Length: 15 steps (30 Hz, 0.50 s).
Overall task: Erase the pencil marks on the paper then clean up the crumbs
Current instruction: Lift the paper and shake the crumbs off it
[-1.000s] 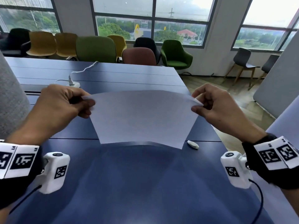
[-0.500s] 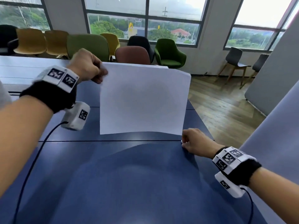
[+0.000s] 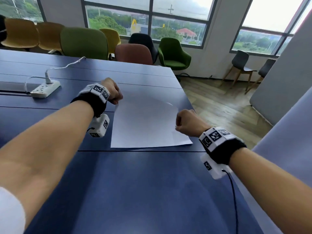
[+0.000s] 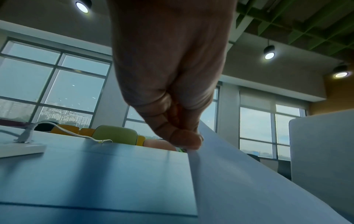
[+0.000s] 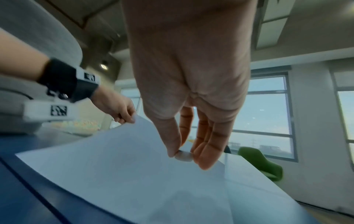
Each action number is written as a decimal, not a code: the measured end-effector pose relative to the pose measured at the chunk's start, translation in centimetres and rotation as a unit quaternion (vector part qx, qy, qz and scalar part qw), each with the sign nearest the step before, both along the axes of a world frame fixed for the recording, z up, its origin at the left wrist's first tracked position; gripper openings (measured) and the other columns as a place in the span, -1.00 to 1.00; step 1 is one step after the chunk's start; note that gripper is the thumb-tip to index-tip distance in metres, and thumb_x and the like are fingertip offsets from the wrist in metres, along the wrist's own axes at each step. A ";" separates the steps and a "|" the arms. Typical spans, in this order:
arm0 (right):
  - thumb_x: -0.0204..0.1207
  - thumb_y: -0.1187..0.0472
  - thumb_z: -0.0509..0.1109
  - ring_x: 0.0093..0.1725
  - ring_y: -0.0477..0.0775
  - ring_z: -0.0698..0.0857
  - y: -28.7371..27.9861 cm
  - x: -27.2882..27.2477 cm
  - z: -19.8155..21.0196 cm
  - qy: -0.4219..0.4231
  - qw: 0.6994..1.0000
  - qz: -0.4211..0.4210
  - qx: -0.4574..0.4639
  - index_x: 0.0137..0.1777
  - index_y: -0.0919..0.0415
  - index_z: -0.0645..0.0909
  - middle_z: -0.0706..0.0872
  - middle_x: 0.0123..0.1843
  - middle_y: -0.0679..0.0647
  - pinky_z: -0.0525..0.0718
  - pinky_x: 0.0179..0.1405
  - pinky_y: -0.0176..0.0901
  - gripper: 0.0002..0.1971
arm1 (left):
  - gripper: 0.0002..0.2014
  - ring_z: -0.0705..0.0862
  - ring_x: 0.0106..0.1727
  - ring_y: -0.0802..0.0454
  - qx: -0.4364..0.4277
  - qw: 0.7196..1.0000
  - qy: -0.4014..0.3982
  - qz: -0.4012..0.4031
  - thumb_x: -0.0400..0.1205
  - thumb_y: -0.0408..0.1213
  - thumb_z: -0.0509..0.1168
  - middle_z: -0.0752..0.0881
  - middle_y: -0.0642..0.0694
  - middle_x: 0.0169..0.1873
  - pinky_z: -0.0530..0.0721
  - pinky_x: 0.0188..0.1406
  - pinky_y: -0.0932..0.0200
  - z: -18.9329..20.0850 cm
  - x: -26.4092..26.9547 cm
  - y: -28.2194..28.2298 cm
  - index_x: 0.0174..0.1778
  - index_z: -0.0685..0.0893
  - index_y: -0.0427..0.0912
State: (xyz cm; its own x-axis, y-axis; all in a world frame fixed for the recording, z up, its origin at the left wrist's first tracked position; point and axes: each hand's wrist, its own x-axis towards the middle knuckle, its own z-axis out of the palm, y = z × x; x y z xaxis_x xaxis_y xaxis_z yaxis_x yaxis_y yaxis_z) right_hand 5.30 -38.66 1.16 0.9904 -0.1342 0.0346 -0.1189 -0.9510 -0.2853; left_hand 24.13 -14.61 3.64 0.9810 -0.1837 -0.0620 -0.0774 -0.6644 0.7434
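Observation:
A white sheet of paper point(image 3: 145, 122) lies on the blue table point(image 3: 135, 191), its far left corner lifted. My left hand point(image 3: 113, 95) pinches that corner between thumb and fingers; the left wrist view shows the left hand point(image 4: 188, 140) on the paper's point(image 4: 239, 189) edge. My right hand point(image 3: 185, 123) hovers over the sheet's right side. In the right wrist view my right hand point(image 5: 184, 155) pinches a small white eraser point(image 5: 183, 156) just above the paper point(image 5: 134, 174). No pencil marks or crumbs are discernible.
A white power strip point(image 3: 45, 89) with a plugged cable sits on the table at the left. Coloured chairs point(image 3: 84, 43) line the table's far side. The table's right edge point(image 3: 194, 105) drops to a wooden floor, and a grey partition point(image 3: 283, 73) stands at the right.
The paper, held upright before, has come down onto the table. My left hand lowered with its corner. My right hand picked up the eraser and moved over the sheet.

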 end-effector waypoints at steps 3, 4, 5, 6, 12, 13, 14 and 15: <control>0.43 0.36 0.45 0.00 0.18 0.76 -0.5 2.0 -2.1 0.029 0.999 -0.020 -0.010 -0.35 0.13 0.62 0.80 -0.06 0.21 0.66 -0.07 -0.14 -0.82 | -0.92 0.62 -0.74 0.06 0.022 1.000 0.009 -0.003 0.49 -0.66 0.41 0.67 -0.18 -0.65 0.71 -0.66 0.17 -1.7 0.7 -0.9 -0.28 0.74 -0.46; 0.43 0.36 0.46 0.01 0.20 0.76 -0.6 2.4 -2.6 0.033 0.999 -0.026 -0.012 -0.37 0.12 0.59 0.80 -0.06 0.21 0.70 -0.03 -0.09 -0.79 | -0.91 0.62 -0.75 0.06 0.029 1.000 0.010 -0.006 0.49 -0.66 0.40 0.66 -0.16 -0.68 0.72 -0.65 0.17 -2.1 1.0 -1.2 -0.29 0.74 -0.46; 0.43 0.36 0.46 0.01 0.20 0.77 -0.8 2.7 -2.9 0.037 0.999 -0.033 -0.015 -0.37 0.13 0.59 0.81 -0.06 0.22 0.73 0.01 -0.06 -0.80 | -0.91 0.62 -0.75 0.06 0.035 0.999 0.009 -0.006 0.49 -0.66 0.40 0.65 -0.15 -0.70 0.72 -0.63 0.15 -2.5 1.2 -1.4 -0.29 0.74 -0.46; 0.43 0.37 0.46 0.01 0.21 0.77 -1.1 3.0 -3.3 0.041 0.998 -0.036 -0.020 -0.34 0.16 0.61 0.81 -0.06 0.22 0.74 0.03 -0.04 -0.83 | -0.92 0.62 -0.75 0.06 0.040 0.999 0.008 -0.006 0.48 -0.66 0.40 0.64 -0.15 -0.71 0.72 -0.61 0.13 -2.8 1.5 -1.6 -0.29 0.74 -0.47; 0.42 0.32 0.43 0.03 0.26 0.75 -2.4 3.4 -4.6 0.054 0.997 -0.061 -0.004 -0.29 0.15 0.61 0.76 0.04 0.25 0.73 0.08 -0.04 -0.90 | -0.76 0.60 -0.78 0.03 0.031 0.999 0.012 0.013 0.52 -0.69 0.38 0.60 -0.16 -0.75 0.67 -0.70 0.09 -4.2 2.2 -2.0 -0.42 0.58 -0.38; 0.41 0.31 0.45 0.01 0.23 0.75 -2.4 3.3 -4.5 0.053 0.997 -0.061 0.001 -0.33 0.12 0.59 0.77 0.04 0.24 0.72 0.05 -0.07 -0.85 | -0.79 0.64 -0.72 0.00 0.040 0.999 0.009 0.011 0.55 -0.64 0.39 0.65 -0.21 -0.67 0.72 -0.63 0.06 -4.4 2.1 -1.7 -0.36 0.59 -0.39; 0.40 0.29 0.47 0.00 0.21 0.75 -2.4 3.1 -4.4 0.054 0.997 -0.058 0.007 -0.36 0.10 0.58 0.77 0.05 0.23 0.71 0.02 -0.09 -0.82 | -0.86 0.72 -0.59 -0.06 0.073 0.997 0.007 0.002 0.57 -0.55 0.42 0.72 -0.28 -0.51 0.80 -0.46 -0.01 -4.3 1.8 -1.0 -0.28 0.63 -0.41; 0.41 0.27 0.50 0.01 0.19 0.75 -2.2 2.6 -4.0 0.059 0.996 -0.060 0.016 -0.34 0.10 0.62 0.76 0.07 0.22 0.69 0.01 -0.12 -0.84 | -0.88 0.79 -0.40 -0.14 0.119 0.993 -0.003 -0.008 0.58 -0.43 0.46 0.77 -0.33 -0.31 0.83 -0.24 -0.06 -4.2 1.7 -0.2 -0.16 0.68 -0.42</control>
State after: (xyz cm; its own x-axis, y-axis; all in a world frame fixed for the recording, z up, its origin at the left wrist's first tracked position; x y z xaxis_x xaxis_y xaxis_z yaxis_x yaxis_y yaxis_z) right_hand 7.93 -40.88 -2.84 0.9642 -0.2507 -0.0867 -0.2652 -0.9189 -0.2921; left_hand 25.79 -14.76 -0.61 0.9785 -0.1807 -0.0997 -0.0936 -0.8193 0.5657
